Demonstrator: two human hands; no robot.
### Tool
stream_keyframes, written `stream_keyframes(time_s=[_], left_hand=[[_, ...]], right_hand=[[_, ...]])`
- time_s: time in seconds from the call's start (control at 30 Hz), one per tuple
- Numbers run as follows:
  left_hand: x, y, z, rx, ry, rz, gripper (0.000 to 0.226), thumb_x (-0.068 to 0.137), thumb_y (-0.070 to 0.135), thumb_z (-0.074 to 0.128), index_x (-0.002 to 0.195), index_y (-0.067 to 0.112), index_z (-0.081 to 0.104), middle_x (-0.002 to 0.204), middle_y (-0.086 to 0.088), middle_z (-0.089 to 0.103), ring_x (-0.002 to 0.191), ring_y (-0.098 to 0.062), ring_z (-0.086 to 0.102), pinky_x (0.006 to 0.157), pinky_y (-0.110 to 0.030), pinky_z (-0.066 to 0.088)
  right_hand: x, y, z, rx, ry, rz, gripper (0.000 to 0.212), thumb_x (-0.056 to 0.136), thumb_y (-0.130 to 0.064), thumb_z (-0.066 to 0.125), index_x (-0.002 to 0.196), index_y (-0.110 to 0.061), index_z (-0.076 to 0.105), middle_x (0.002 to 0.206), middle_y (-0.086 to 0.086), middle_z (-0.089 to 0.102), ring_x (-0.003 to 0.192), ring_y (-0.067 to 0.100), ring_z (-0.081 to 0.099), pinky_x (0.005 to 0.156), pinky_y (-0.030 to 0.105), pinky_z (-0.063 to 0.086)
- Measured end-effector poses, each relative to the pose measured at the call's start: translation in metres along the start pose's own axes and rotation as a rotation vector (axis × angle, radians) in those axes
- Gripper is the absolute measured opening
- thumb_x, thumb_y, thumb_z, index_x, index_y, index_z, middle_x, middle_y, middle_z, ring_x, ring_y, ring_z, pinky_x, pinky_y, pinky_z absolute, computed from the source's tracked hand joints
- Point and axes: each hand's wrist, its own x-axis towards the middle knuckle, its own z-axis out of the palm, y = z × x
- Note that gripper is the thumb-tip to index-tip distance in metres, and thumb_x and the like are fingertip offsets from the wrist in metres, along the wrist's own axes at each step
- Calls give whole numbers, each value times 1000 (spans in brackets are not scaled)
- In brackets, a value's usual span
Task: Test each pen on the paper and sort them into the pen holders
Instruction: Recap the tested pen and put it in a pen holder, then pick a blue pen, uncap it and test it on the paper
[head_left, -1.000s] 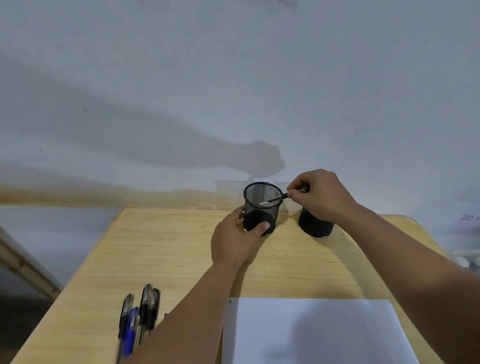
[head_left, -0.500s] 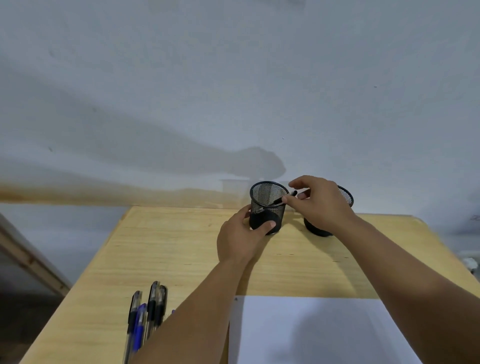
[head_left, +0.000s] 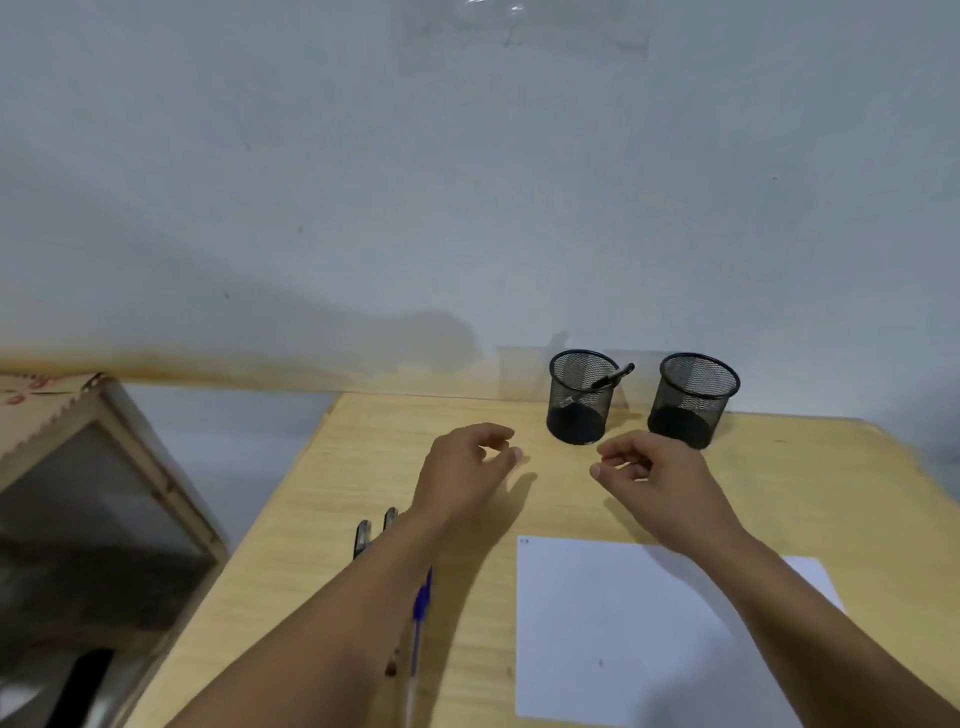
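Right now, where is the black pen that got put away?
The black pen leans inside the left mesh holder at the table's far edge, beside the right mesh holder.

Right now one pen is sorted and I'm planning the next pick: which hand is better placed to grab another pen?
Probably the left hand: it holds nothing, and the remaining pens lie beside its forearm. The right hand is over by the paper.

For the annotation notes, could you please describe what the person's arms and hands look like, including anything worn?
Both forearms are bare, with no sleeves in view. The left hand and right hand wear no gloves; no rings, watch or bracelets are visible.
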Motion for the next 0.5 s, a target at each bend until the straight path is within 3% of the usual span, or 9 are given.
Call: stream_keyframes(time_s=[0.1,0.27,0.37,0.5], left_hand=[[-20,-10,-29,160,-54,19,20,88,38,67,108,35,71,99,22,68,92,1,58,79,-22,47],[-42,-24,-70,346,-225,67,18,92,34,63,108,39,69,106,22,66,99,-3,57,81,-23,45],[-50,-30,-83,481,-346,116,22,93,25,62,108,40,70,114,16,67,105,-8,57,90,-32,49],[-58,-35,-88,659,-423,190,30,91,22,61,110,43,69,115,12,67,104,-13,47,89,-38,47]], right_hand=[[-26,-16,24,16,-104,29,11,82,-27,77,92,-27,72,86,-11,71,75,6,68,72,28,57],[-65,-41,72,12,-273,51,12,79,-35,77,89,-30,73,84,-11,71,75,5,68,73,29,60],[-84,-54,97,7,-337,58,12,80,-33,77,89,-25,75,79,-8,72,71,5,67,67,21,57],[-103,-68,119,-29,-373,64,14,79,-32,79,86,-21,74,71,-3,71,62,5,63,59,17,48]])
